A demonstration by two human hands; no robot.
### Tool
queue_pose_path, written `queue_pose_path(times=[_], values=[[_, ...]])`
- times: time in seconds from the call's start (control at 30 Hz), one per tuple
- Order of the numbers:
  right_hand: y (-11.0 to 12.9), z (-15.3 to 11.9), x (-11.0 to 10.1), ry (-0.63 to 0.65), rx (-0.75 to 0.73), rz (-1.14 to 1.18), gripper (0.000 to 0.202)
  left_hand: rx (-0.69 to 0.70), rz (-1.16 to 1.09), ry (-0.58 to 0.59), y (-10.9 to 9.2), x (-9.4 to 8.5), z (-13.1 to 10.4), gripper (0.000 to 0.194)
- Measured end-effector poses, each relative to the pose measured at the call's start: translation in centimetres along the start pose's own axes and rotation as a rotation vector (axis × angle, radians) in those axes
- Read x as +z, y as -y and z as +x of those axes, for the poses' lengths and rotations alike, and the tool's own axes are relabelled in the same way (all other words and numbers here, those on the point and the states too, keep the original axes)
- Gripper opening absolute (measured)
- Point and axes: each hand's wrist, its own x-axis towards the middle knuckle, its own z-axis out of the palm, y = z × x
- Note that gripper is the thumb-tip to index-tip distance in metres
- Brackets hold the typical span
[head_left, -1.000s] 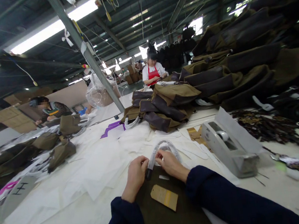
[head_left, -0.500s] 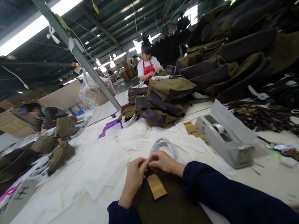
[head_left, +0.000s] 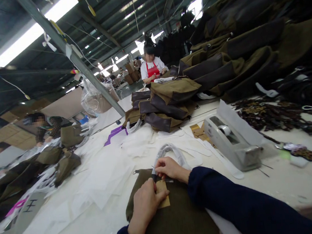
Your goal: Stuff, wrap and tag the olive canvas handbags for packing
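Note:
An olive bag [head_left: 181, 215] lies before me at the front of the table. Its handle [head_left: 171, 148], wrapped in pale covering, arches up behind my hands. My left hand [head_left: 146, 200] rests on the bag's top, fingers curled at the handle's base, thumb over the tan tag [head_left: 163, 198]. Close beside it on the right, my right hand [head_left: 169, 168] pinches something small and dark near the handle's end; a thin piece sticks up by the fingertips. What exactly the fingers hold is too small to tell.
A grey tape dispenser [head_left: 232, 144] stands at the right, near dark straps [head_left: 280, 118]. Stacked bags [head_left: 168, 102] lie ahead, more bags [head_left: 50, 155] at the left. A person in a red apron [head_left: 153, 70] is beyond; another person [head_left: 46, 129] works at far left.
My left hand has moved down from the pinch beside my right hand onto the bag and tag, partly covering the tag. More of the bag's top left corner shows. The view has shifted slightly.

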Motion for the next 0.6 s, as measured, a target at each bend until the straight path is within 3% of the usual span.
queue_pose_path(times=[0.1,0.33,0.47,0.6], values=[[0.0,-0.1,-0.1,-0.015,-0.009,0.016,0.011,-0.029,-0.087,0.036,-0.4,0.0,0.1,0.027],[-0.2,-0.1,-0.2,-0.013,-0.025,0.03,0.01,-0.074,-0.022,0.015,-1.3,0.1,-0.7,0.036],[0.0,-0.2,-0.1,-0.011,-0.055,0.036,0.009,-0.104,-0.228,-0.005,-0.7,1.2,-0.2,0.044],[0.4,-0.4,-0.3,-0.013,-0.066,0.034,0.006,-0.036,-0.427,-0.086,-0.2,0.7,0.4,0.031]])
